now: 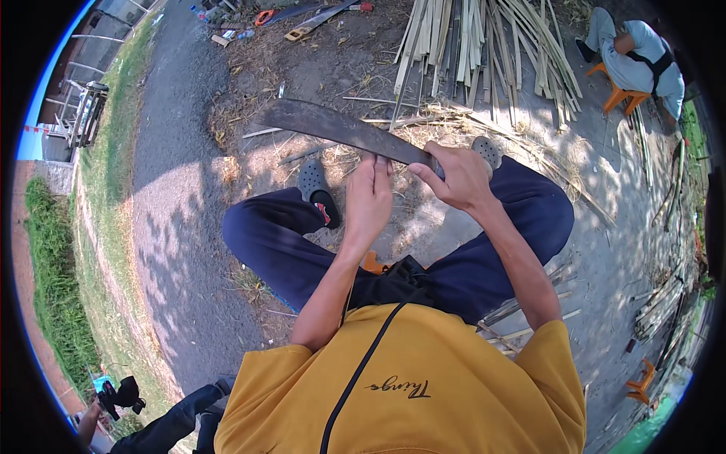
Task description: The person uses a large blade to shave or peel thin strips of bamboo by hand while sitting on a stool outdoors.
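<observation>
A machete [333, 125] with a broad, dark, curved blade lies crosswise in front of me, its wide end pointing left. My right hand [460, 178] is closed around its handle, the thumb lying along the near side. Just left of it, my left hand [369, 197] is closed, with its fingertips against the lower edge of the blade. Whether those fingers pinch the blade or a thin piece under it cannot be made out. Both hands are between my bent knees, over the ground.
A heap of split bamboo strips [484, 45] lies ahead, with loose strips nearer my feet. Handsaws [321, 23] rest at the far left. One person sits on an orange stool [616, 92] at far right; another person [170, 420] is behind left. Another orange stool [641, 380] stands right.
</observation>
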A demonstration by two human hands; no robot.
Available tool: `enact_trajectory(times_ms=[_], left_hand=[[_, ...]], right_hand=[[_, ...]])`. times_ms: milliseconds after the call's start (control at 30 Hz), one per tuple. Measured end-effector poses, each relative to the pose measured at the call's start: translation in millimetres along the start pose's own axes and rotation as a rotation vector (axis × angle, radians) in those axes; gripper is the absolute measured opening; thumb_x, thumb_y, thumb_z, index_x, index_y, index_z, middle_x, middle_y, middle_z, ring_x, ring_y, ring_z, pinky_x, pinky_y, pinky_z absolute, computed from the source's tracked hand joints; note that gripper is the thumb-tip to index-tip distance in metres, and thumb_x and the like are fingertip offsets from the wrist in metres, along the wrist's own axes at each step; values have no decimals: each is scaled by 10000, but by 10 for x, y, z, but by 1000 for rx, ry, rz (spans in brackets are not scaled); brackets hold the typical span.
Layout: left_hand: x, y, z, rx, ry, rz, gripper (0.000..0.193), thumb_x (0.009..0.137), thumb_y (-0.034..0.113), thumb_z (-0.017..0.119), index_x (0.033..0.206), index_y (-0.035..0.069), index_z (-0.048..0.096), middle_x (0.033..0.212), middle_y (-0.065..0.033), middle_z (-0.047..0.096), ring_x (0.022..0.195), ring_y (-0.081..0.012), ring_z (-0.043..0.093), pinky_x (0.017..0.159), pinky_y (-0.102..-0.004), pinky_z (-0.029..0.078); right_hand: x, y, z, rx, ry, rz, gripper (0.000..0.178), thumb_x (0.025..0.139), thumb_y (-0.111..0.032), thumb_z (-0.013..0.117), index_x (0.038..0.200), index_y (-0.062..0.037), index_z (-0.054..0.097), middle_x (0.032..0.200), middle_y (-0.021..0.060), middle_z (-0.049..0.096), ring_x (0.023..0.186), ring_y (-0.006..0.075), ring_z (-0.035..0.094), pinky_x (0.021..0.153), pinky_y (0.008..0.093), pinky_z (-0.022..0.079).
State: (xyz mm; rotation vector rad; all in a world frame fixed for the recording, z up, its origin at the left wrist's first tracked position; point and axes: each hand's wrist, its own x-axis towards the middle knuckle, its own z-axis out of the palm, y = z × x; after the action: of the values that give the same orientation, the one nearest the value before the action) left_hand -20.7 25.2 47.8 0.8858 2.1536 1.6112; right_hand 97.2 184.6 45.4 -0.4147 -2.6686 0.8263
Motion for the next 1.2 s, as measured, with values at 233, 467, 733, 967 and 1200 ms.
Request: enact_trajectory(times_ms=[233, 467, 733, 967, 1200], left_hand=[[29, -109, -50, -30, -129, -152, 294, 1103, 193, 450, 929, -9, 575, 697, -129, 562, 579, -224, 522, 581, -397, 412], [-43, 39, -40, -148, -108, -176, 330, 1124, 225, 442, 883, 15, 527, 654, -49, 477, 573, -142, 442, 552, -347, 370], [-44, 49, -30, -305, -118, -256, 362, 1142, 253, 428, 865, 39, 520, 684, 30, 426, 599, -64, 391, 545, -287, 331], [-167, 139, -61, -397, -232, -361, 341, 1144, 252, 425, 876, 57, 504, 686, 37, 407, 602, -57, 382, 542, -271, 327], [-227, 56, -146, -272, -156, -251, 349, 1148, 263, 416, 879, 58, 503, 670, 29, 406, 591, -67, 376, 538, -280, 322]], right_hand=[[27, -28, -32, 14, 26, -5, 534, 976, -568, 633, 1039, -40, 684, 690, 190, 641, 666, 392, 663, 612, 475, 480], [73, -30, -91, 6, 64, -55, 520, 985, -552, 626, 1005, -37, 693, 623, 181, 605, 612, 393, 642, 589, 479, 470], [41, -32, -105, -12, 46, -32, 489, 992, -537, 618, 1018, -54, 692, 659, 192, 623, 635, 386, 656, 598, 469, 476], [97, 70, -193, 88, 99, 112, 517, 1001, -532, 612, 1039, -23, 700, 651, 198, 626, 620, 392, 656, 595, 470, 478], [130, 72, -200, -8, 173, -24, 529, 992, -561, 613, 1026, -40, 705, 647, 169, 628, 613, 381, 655, 581, 468, 476]])
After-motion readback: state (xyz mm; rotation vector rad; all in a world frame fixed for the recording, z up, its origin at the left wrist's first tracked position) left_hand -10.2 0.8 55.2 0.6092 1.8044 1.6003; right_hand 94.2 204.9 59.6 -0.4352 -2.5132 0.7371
